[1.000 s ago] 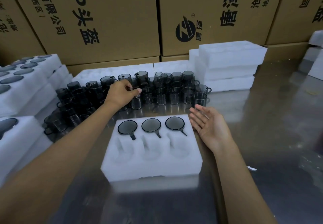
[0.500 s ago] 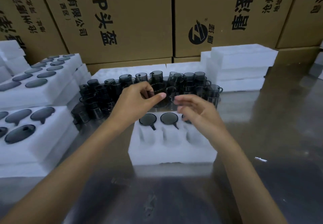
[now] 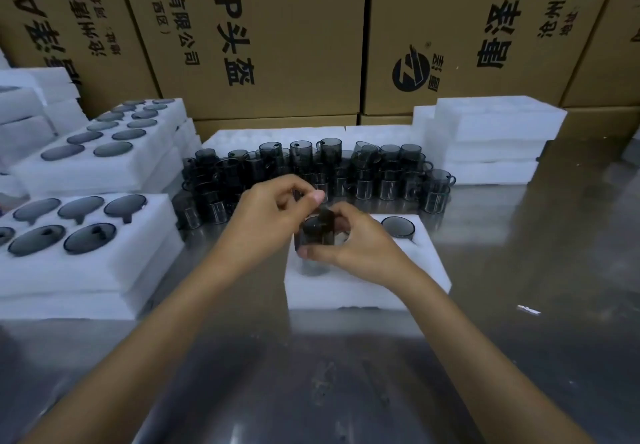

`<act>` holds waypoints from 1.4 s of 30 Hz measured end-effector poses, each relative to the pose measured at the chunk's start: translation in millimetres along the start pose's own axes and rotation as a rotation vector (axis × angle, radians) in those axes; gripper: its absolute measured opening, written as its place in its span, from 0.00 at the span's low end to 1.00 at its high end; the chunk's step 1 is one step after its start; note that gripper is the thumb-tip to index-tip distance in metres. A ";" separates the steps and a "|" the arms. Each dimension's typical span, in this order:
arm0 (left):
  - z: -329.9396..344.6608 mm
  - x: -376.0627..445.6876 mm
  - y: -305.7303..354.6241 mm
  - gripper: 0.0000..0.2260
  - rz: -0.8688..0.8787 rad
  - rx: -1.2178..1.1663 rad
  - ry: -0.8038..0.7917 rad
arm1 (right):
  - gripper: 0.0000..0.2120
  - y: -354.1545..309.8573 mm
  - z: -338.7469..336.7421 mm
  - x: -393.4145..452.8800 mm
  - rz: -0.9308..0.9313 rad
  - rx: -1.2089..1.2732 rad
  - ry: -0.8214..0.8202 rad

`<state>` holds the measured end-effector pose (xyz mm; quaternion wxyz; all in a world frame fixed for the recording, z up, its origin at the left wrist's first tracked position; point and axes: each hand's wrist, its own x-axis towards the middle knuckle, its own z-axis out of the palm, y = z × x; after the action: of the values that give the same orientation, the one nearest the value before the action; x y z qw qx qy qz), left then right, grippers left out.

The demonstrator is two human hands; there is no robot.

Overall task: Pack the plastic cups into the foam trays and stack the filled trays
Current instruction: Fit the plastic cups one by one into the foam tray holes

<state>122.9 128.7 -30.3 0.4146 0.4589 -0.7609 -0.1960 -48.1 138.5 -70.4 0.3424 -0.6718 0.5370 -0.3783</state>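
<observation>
A: Plastic cups, smoky grey: the filled trays [image 3: 86,236] sit at the far left, cups mouth-down in their pockets, one tray stacked on another, with more filled ones [image 3: 104,153] behind.

B: And the loose supply?

A: Right of those, a crowd of loose cups [image 3: 311,173] stands at the back of the metal table [image 3: 519,270], some nested two high. In front of it the left hand [image 3: 266,215] has its fingers curled, thumb and forefinger pinched near the top of a cup [image 3: 317,232]; whether they actually touch it I cannot tell.

B: Who has the cup, then?

A: The right hand [image 3: 360,246], fingers wrapped round its wall, holding it over the front left pocket of the working tray [image 3: 363,291]. Further right, one seated cup [image 3: 398,227] shows in the back row; the hands hide the rest of that row.

B: How would it handle?

A: Light and stiff, I'd judge, thin-walled and smooth enough to slip. Take the body rather than the little side handle, and line the handle up with the pocket's notch. The foam looks soft, so a gentle press should seat it.

B: Beyond?

A: Empty trays [image 3: 495,132] piled at the right, cartons [image 3: 277,28] behind.
</observation>
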 end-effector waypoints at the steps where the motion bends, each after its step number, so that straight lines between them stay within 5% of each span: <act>1: -3.3 0.0 -6.0 0.05 -0.028 0.018 -0.012 | 0.26 3.2 -1.1 -1.9 -0.006 -0.043 -0.041; 6: 0.5 -9.3 -27.9 0.08 -0.153 0.045 -0.210 | 0.28 15.4 1.4 -9.6 -0.106 -0.151 -0.054; 13: 12.2 -21.2 -34.6 0.11 -0.121 -0.072 -0.060 | 0.28 18.3 0.4 -10.8 -0.187 -0.265 -0.050; 20: 18.7 -17.7 -31.8 0.13 -0.024 0.012 -0.048 | 0.10 19.0 -9.0 -0.8 -0.090 -0.193 -0.112; 25: 21.5 -15.3 -31.7 0.14 -0.021 0.053 -0.115 | 0.32 28.0 -16.2 -4.8 -0.024 -0.274 -0.136; 32: 26.7 -19.2 -48.8 0.17 -0.435 -0.466 -0.118 | 0.16 28.5 -8.4 1.5 -0.061 -0.323 0.039; 36: 37.7 -25.2 -66.8 0.34 -0.551 -0.773 -0.106 | 0.21 28.3 -10.5 5.1 0.014 -0.427 -0.037; 42: 40.8 -25.2 -74.3 0.27 -0.493 -0.734 -0.182 | 0.27 27.9 -11.7 11.1 0.078 -0.516 -0.144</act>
<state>135.6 109.8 -115.7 0.4221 0.4298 -0.5426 -0.5853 -69.8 121.7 -87.4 0.2116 -0.7407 0.6154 -0.1669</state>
